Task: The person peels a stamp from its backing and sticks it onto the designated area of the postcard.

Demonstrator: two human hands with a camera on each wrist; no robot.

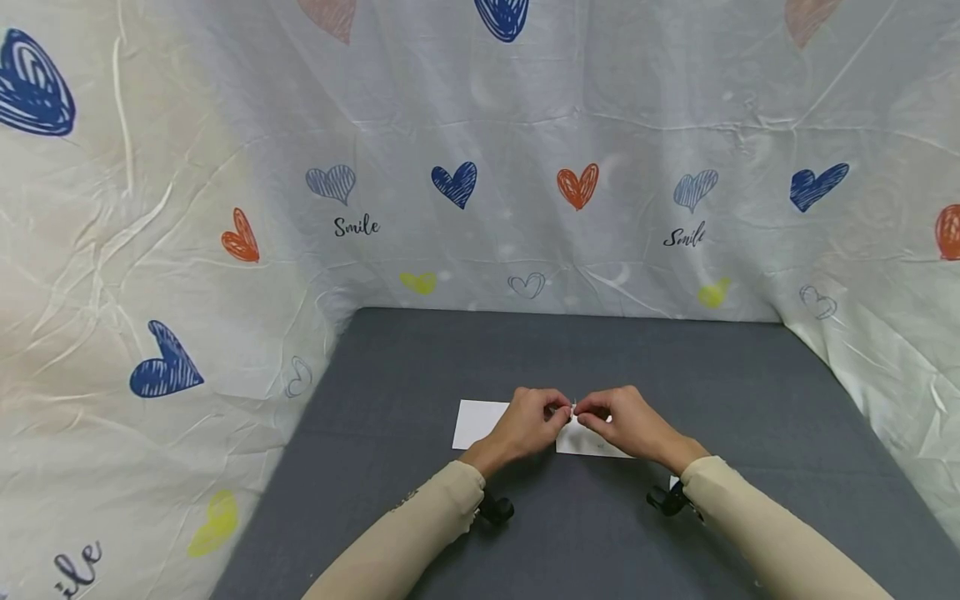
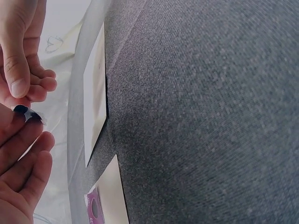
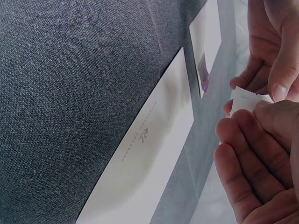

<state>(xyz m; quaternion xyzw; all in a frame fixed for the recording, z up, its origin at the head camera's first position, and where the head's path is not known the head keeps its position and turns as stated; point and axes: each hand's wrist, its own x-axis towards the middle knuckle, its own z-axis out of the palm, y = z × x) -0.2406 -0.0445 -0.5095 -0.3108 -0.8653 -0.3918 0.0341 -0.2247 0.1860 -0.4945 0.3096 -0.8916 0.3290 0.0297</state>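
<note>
Above the table both hands meet over a small stamp (image 3: 244, 100) with a serrated edge. Its white side shows in the right wrist view, while a dark blue and white side of the stamp (image 2: 29, 113) appears in the left wrist view. My left hand (image 1: 528, 421) pinches it between thumb and fingers. From the other side, my right hand (image 1: 630, 423) also pinches it, with thumb on the white face. Below the right hand lies a white envelope (image 3: 159, 121) printed with a small bird and dotted lines. Part of another white envelope (image 1: 477, 421) lies beneath the left hand.
A purple stamp (image 3: 203, 74) sits on the left envelope near its end. Dark grey cloth (image 1: 420, 358) covers the table. Behind and beside it hangs a white sheet (image 1: 510, 117) with printed hearts. Black wrist cameras hang under both forearms.
</note>
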